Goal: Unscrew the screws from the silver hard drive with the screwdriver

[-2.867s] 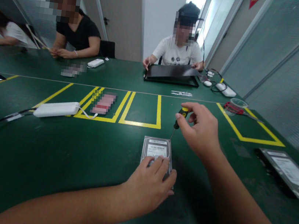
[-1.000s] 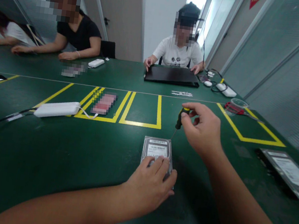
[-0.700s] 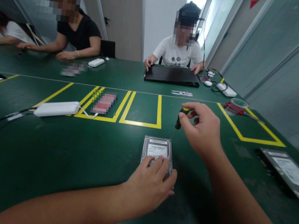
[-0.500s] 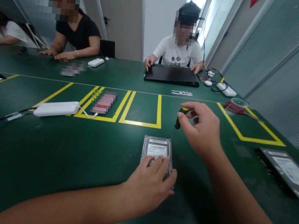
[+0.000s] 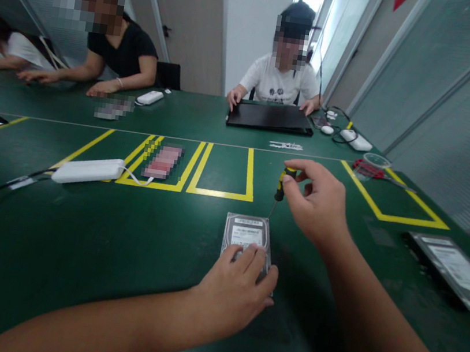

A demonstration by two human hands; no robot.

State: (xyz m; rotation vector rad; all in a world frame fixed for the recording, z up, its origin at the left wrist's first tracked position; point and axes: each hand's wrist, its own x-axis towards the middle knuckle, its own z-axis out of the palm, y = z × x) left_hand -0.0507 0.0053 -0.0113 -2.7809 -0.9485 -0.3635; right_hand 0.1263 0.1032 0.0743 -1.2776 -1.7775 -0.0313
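A silver hard drive (image 5: 246, 235) with a white label lies flat on the green table in front of me. My left hand (image 5: 242, 279) grips its near part from above, fingers curled over it and hiding that end. Between the thumb and fingers of my right hand (image 5: 316, 202) is a black-and-yellow screwdriver (image 5: 286, 184), held nearly upright. Its thin shaft slopes down to the drive's far right corner, where the tip appears to touch. The screw itself is too small to make out.
A second, larger hard drive (image 5: 458, 268) lies at the right. At the left are a white power bank (image 5: 89, 171) and a blurred phone (image 5: 163, 162) joined by a cable. A clear cup (image 5: 375, 164) stands far right. Across the table a person holds a black panel (image 5: 270, 117).
The screwdriver handle has turned in my right hand and shows more yellow. My left hand and the hard drive stay put. The co-worker in black has moved one hand leftward.
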